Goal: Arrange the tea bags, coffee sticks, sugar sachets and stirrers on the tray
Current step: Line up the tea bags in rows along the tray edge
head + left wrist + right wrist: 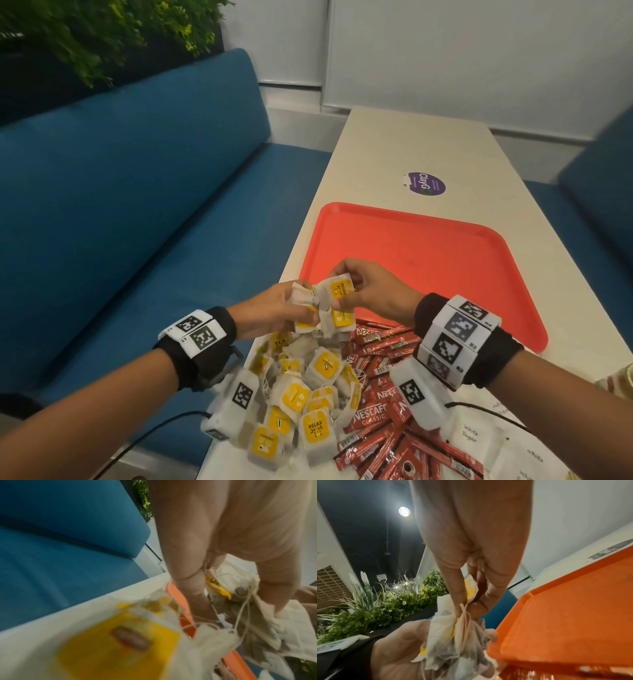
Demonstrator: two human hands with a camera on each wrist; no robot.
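Blue benches flank the pale table [428, 147], orange tray [445, 253] bare. Left hand [277, 308] and right hand [373, 291] both pinch a tangled tea bag clump [329, 305] above the pile, beside the tray's near edge. Light, soft, tearable; strings snag, so grip the bag bodies, I'd say.

Setting: an office break area or café-style booth. Evidence: blue upholstered bench seating [144, 192] along the left of the frame and at the right edge, flanking a long cream table [411, 150]; artificial greenery [102, 31] at upper left; roller blinds [479, 61] at upper right; an exposed dark ceiling with a round lamp [404, 511].
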